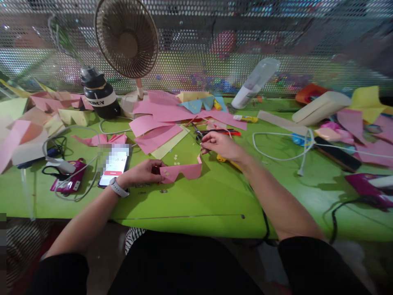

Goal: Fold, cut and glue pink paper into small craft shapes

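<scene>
My left hand [150, 171] grips the left end of a pink paper glasses cutout [184, 172], thumb in front. The cutout stands up from the green table, and its right arm piece is folded upward. A small pale piece [167, 173] sits on its left part. Just above its right end, my right hand [218, 144] has its fingers drawn together in a pinch; whatever may be between the tips is too small to make out. Scissors [199, 133] lie just behind those fingertips. Several tiny white squares [176, 160] rest on the table behind the cutout.
A phone [115, 166] lies by my left wrist. Pink paper sheets [159, 137], a glue stick [245, 118] and blue paper glasses [196, 105] are farther back. A black bottle [102, 100] and a fan [126, 41] stand behind. A white cable [276, 155] loops at right.
</scene>
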A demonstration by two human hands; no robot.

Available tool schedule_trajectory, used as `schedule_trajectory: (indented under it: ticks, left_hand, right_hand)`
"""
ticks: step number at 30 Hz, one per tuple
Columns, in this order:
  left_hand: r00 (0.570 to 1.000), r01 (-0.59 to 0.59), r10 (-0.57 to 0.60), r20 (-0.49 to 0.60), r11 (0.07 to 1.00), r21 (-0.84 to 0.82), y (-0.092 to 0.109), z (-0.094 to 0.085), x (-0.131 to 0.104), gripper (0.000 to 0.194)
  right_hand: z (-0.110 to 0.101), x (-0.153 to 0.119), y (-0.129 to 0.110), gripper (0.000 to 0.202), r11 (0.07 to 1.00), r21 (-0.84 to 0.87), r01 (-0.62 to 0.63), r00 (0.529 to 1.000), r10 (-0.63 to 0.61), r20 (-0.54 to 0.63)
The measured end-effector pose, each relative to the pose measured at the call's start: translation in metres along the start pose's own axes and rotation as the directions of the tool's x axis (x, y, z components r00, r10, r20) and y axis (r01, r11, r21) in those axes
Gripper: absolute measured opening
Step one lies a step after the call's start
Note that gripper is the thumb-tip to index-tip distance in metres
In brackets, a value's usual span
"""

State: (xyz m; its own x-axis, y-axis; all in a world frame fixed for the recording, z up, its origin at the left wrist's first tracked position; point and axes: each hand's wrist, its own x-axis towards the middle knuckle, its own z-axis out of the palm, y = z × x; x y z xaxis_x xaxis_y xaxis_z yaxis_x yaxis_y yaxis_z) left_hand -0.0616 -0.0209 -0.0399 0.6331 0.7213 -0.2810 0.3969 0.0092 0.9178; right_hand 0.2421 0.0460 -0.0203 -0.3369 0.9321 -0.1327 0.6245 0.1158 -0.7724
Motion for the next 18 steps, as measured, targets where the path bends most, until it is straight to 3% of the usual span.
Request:
schedule_trajectory:
  ticks: [1, 3, 5, 7, 10, 13, 16, 18]
  left_hand:
    - [1.0, -0.003, 0.003, -0.004, 1.0, 0.007, -0.001, 0.0, 0.0, 0.034]
    - [1.0, -0.001, 0.001, -0.005, 1.0, 0.009, -0.001, 0.0, 0.001, 0.034]
    - [1.0, 0.007, -0.007, 0.001, 1.0, -0.009, 0.001, 0.0, 0.0, 0.034]
    - [1.0, 0.011, -0.01, 0.006, 0.999, -0.042, 0.004, 0.0, 0.0, 0.034]
    - [1.0, 0.01, -0.01, 0.012, 0.998, -0.062, 0.009, 0.001, -0.001, 0.034]
    - [1.0, 0.015, -0.013, 0.023, 0.998, -0.056, 0.011, 0.001, -0.002, 0.035]
    - [0.999, 0.022, -0.019, 0.046, 0.998, -0.063, 0.01, 0.001, -0.002, 0.036]
    - [0.998, 0.028, -0.024, 0.064, 0.998, -0.052, 0.01, 0.001, -0.002, 0.037]
  right_hand:
    - [-0.003, -0.003, -0.001, 0.017, 0.971, 0.24, -0.009, 1.0, 0.003, 0.026]
    - [-0.006, -0.01, -0.003, 0.032, 0.782, 0.622, -0.051, 0.996, -0.008, 0.093]
    - [-0.002, -0.015, -0.005, 0.036, 0.633, 0.766, -0.117, 0.982, -0.042, 0.184]
    - [0.006, -0.018, -0.006, 0.03, 0.599, 0.781, -0.178, 0.96, -0.071, 0.272]
    - [0.021, -0.018, -0.006, 0.028, 0.769, 0.631, -0.105, 0.97, -0.06, 0.235]
    - [0.028, -0.018, -0.008, 0.027, 0.977, 0.179, 0.112, 0.993, -0.118, 0.02]
    - [0.026, -0.021, -0.01, 0.023, 0.948, -0.261, 0.182, 0.976, -0.207, -0.073]
    - [0.022, -0.023, -0.01, 0.025, 0.911, -0.377, 0.165, 0.975, -0.208, -0.075]
